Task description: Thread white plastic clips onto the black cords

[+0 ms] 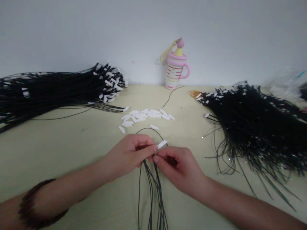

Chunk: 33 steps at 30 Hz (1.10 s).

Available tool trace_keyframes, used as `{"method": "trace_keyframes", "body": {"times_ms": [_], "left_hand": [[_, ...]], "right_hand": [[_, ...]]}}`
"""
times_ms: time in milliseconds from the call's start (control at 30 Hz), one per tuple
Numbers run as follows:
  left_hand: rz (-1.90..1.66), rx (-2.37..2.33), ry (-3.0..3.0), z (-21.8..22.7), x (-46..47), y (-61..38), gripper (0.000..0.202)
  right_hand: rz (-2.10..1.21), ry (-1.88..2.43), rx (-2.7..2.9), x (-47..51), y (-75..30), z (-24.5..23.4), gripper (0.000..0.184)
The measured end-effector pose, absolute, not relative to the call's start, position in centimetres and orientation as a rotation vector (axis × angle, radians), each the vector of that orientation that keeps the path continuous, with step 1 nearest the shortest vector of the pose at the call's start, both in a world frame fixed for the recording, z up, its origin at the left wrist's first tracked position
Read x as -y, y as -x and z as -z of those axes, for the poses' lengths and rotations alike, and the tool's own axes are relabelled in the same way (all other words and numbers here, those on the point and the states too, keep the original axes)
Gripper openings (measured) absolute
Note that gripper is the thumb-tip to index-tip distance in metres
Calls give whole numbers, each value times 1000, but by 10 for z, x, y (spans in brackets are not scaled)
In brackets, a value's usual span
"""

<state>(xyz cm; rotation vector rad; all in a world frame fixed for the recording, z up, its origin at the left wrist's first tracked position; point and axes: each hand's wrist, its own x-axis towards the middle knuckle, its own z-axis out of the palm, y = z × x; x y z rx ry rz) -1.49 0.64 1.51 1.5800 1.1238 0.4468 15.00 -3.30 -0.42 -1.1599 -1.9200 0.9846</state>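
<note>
Between finger and thumb, my left hand (134,153) pinches a white plastic connector housing (162,144). Close against it, my right hand (181,167) is closed at the fingertips on the end of a thin black wire (157,172). Several black wires (150,195) hang down from under both hands toward the near edge of the view. One wire loops up (146,128) behind the hands. Just beyond lies a loose pile of white connector housings (144,115), with a single housing (154,127) nearer to me. The wire tips inside my fingers are hidden.
A thick bundle of black wires with white connectors (72,86) lies at the left. Another large bundle (259,121) spreads at the right, loose ends toward me. A pink cup-shaped bottle (174,72) stands by the wall, near orange rubber bands (193,94) and a plastic bag (285,86).
</note>
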Motion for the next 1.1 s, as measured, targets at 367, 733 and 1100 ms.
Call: {"method": "trace_keyframes", "body": {"times_ms": [367, 733, 1100], "left_hand": [[-427, -1106, -1582, -13, -6, 16, 23], [-369, -1127, -1516, -22, -8, 16, 20], [-478, -1198, -1264, -16, -14, 21, 21]], "right_hand": [[-946, 1238, 1997, 34, -150, 4, 10], [-1174, 1175, 1991, 32, -159, -6, 12], [-1596, 785, 1009, 9, -231, -63, 12]]}}
